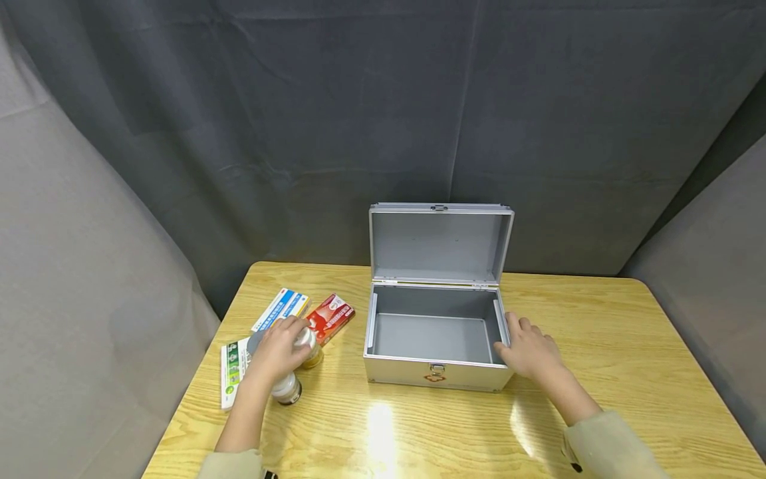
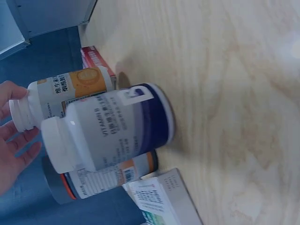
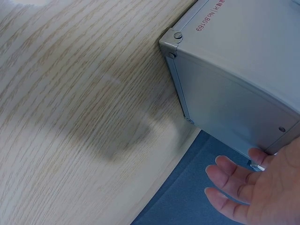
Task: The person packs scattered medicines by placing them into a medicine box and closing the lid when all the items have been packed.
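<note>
Left hand (image 1: 280,347) bent around the white cap (image 2: 22,115) of the orange-labelled bottle (image 2: 86,84), thumb and fingers on opposite sides; firmness of the pinch impossible to tell. Bottle about upright, long axis square to the left-to-right length of the open case (image 1: 395,372); contact of base with table (image 1: 344,379) not readable. Case to the right of bottle and left hand, lid (image 1: 441,246) raised at the far side. Right hand (image 1: 529,349) nearer to the case, loosely spread at its right rim, well apart from the bottle. Between bottle and case, bare wood, then the left wall as first edge; past it, open room above the case floor (image 1: 432,336). Tighter around the bottle: red box (image 1: 331,316) just beyond, navy-banded bottle (image 2: 119,126) close on the near side.
</note>
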Tool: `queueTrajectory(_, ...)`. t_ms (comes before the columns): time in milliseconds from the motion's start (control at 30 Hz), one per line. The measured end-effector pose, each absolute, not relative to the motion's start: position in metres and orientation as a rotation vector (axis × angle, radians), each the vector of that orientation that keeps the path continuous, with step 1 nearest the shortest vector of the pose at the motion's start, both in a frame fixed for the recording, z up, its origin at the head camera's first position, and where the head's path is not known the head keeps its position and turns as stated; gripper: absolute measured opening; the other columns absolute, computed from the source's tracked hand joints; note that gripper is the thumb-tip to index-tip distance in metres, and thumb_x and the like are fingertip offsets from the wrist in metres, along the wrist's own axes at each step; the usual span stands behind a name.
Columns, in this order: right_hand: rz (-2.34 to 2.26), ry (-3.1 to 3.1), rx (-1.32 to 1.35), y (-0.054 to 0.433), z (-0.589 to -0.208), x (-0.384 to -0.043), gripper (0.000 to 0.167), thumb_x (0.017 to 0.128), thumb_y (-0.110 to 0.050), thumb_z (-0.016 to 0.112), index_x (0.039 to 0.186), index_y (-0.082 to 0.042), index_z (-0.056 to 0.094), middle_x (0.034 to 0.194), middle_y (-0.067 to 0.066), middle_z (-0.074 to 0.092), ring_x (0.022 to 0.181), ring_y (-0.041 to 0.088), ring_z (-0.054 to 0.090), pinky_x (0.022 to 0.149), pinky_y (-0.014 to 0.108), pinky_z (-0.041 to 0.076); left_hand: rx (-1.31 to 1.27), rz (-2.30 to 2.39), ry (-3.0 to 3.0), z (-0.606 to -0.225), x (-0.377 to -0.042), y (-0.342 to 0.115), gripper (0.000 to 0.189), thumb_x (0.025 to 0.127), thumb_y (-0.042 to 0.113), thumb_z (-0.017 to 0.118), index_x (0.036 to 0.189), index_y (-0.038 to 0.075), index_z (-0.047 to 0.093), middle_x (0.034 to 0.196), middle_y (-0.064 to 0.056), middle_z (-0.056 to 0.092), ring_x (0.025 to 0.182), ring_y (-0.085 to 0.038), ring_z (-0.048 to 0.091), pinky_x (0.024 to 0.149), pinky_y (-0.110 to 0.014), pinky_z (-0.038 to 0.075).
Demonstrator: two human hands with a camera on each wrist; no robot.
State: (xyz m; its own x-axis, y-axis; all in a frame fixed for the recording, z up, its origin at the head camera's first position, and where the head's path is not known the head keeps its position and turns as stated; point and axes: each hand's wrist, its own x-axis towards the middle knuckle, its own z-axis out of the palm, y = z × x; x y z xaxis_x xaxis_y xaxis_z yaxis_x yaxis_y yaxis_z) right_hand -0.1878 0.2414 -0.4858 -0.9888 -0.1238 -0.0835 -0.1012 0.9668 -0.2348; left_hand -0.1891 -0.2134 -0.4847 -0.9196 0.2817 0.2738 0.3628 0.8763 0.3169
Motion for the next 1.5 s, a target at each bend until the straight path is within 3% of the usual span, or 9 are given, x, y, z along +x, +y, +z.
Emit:
queueTrajectory(633,-0.348,3.019,-0.163,0.242,-0.485,-0.19,0.062,0.085,-0.035,0.051,0.128,0.003,0.028,0.116,0.032,0.044,0.101,0.049,0.047,0.072,0.061,0.04,-0.629,-0.618,-2.697,-0.433,-0.193,-0.186,0.037,0.074,0.016,0.066,0.11,0.008,0.061,0.101,-0.005,0.06,0.094,-0.022,0.053,0.077,-0.037,0.045)
queueTrajectory(1133,-0.353,3.02,-0.167,0.242,-0.487,-0.19,0.061,0.085,-0.035,0.05,0.128,0.003,0.029,0.115,0.031,0.045,0.1,0.048,0.048,0.072,0.061,0.04,-0.722,-0.647,-2.637,-0.399,-0.206,-0.147,0.039,0.074,0.018,0.062,0.111,0.009,0.061,0.105,-0.006,0.059,0.099,-0.023,0.051,0.082,-0.038,0.044)
queueTrajectory(1500,-0.361,3.017,-0.164,0.242,-0.488,-0.189,0.061,0.085,-0.035,0.05,0.128,0.003,0.029,0.115,0.031,0.045,0.099,0.048,0.048,0.072,0.062,0.04,-0.894,-0.664,-2.582,-0.393,-0.225,-0.106,0.038,0.076,0.016,0.064,0.112,0.008,0.06,0.107,-0.003,0.058,0.098,-0.019,0.049,0.083,-0.033,0.045)
